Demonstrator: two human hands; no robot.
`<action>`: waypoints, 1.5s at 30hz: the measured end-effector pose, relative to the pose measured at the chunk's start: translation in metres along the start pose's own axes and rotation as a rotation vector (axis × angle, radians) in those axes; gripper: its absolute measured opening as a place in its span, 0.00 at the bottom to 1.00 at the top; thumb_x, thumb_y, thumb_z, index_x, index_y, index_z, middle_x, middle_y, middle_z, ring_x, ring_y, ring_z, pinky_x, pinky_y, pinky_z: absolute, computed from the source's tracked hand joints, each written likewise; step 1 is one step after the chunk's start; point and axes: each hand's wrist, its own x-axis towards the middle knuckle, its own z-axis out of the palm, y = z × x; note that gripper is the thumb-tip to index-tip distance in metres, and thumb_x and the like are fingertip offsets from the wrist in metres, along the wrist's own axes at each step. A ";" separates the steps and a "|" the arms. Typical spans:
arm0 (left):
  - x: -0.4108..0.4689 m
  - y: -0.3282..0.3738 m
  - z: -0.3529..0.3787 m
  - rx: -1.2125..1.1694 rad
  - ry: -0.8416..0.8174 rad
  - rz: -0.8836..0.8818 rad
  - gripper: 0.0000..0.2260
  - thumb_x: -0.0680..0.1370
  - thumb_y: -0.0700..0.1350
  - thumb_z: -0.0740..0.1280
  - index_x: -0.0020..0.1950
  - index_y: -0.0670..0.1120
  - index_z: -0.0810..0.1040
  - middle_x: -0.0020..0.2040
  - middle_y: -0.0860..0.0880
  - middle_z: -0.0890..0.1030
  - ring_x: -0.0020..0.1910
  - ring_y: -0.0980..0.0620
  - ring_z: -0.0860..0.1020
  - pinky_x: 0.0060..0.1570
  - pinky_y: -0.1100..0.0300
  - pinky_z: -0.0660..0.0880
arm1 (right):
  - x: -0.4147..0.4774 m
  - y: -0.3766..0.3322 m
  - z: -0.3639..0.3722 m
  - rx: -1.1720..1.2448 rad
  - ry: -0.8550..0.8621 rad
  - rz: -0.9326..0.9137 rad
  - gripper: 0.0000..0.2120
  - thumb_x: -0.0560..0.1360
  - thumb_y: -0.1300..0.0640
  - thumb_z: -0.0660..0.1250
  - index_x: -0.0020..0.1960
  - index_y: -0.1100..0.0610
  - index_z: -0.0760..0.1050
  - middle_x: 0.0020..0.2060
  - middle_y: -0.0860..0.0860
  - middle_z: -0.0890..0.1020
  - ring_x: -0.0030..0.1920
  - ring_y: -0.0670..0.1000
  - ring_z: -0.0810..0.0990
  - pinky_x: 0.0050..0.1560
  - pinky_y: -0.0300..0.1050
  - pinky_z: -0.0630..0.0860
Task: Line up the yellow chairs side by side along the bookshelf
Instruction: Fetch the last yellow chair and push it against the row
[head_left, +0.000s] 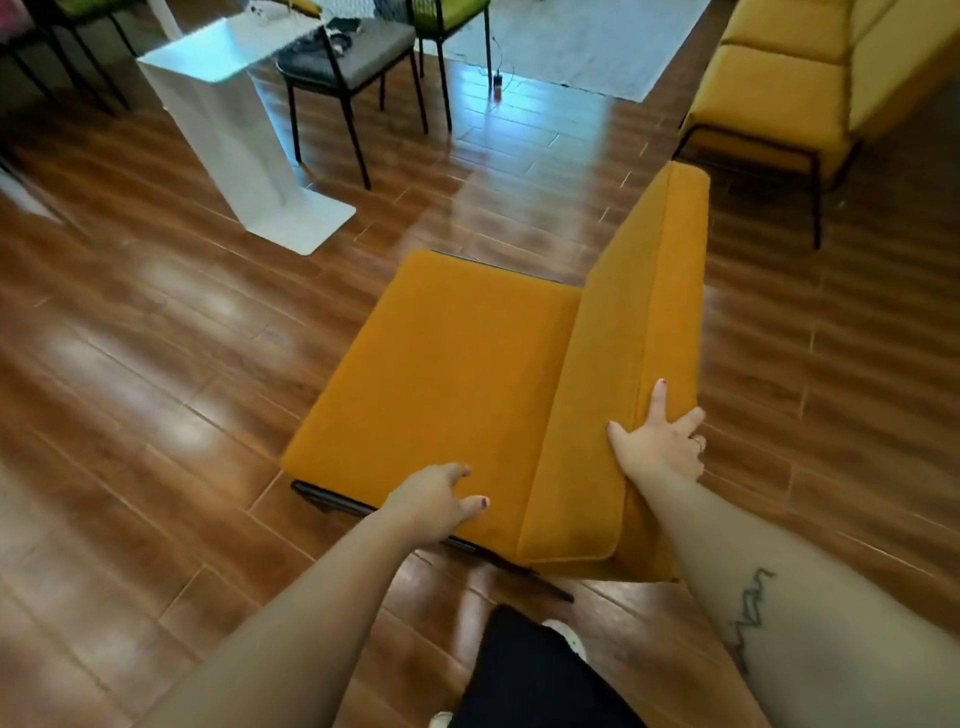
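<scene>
Left hand (431, 501) grips the near edge of the seat of a yellow chair (447, 374). Its thumb lies on top of the seat and its fingers curl down over the edge. The right hand (660, 447) holds the near end of the chair's back. Its thumb presses on the front of the back, and the other fingers wrap over the top. One finger has a ring on it. Both arms reach out from the bottom of the view.

The yellow chair stands on the wooden floor (156, 364), right in front of the person. Its seat is on the left side and its back is on the right side. Thin black legs show under the seat.

A row of yellow chairs (774, 88) stands at the top right, side by side and touching. They are well apart from the chair in the hands. A white table (228, 104) stands at the top left. Just beside it is a grey chair (358, 57) with black legs and some dark things on its seat. A green chair (452, 13) is behind that one. A pale rug (582, 47) lies on the floor at the top. The person's dark trouser leg (530, 675) and a white shoe (569, 631) show at the bottom.
</scene>
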 end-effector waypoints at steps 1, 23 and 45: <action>0.004 -0.005 -0.002 -0.003 0.007 0.001 0.28 0.78 0.57 0.63 0.75 0.51 0.61 0.74 0.48 0.66 0.70 0.46 0.68 0.65 0.49 0.69 | 0.001 -0.002 0.000 -0.004 0.005 0.021 0.41 0.75 0.36 0.60 0.76 0.42 0.37 0.76 0.60 0.45 0.72 0.66 0.56 0.67 0.61 0.63; 0.117 -0.071 -0.130 0.300 -0.205 0.084 0.26 0.80 0.56 0.61 0.75 0.49 0.61 0.73 0.46 0.66 0.66 0.46 0.71 0.61 0.54 0.72 | 0.008 -0.045 0.007 -0.055 0.122 0.326 0.48 0.71 0.33 0.63 0.77 0.48 0.36 0.74 0.63 0.51 0.72 0.67 0.56 0.69 0.62 0.58; 0.155 -0.245 -0.215 0.608 -0.361 0.297 0.28 0.79 0.59 0.60 0.76 0.50 0.59 0.74 0.43 0.60 0.65 0.39 0.70 0.62 0.45 0.71 | -0.164 -0.196 0.185 0.245 -0.190 0.394 0.38 0.76 0.44 0.65 0.78 0.47 0.47 0.77 0.55 0.47 0.75 0.64 0.50 0.69 0.58 0.60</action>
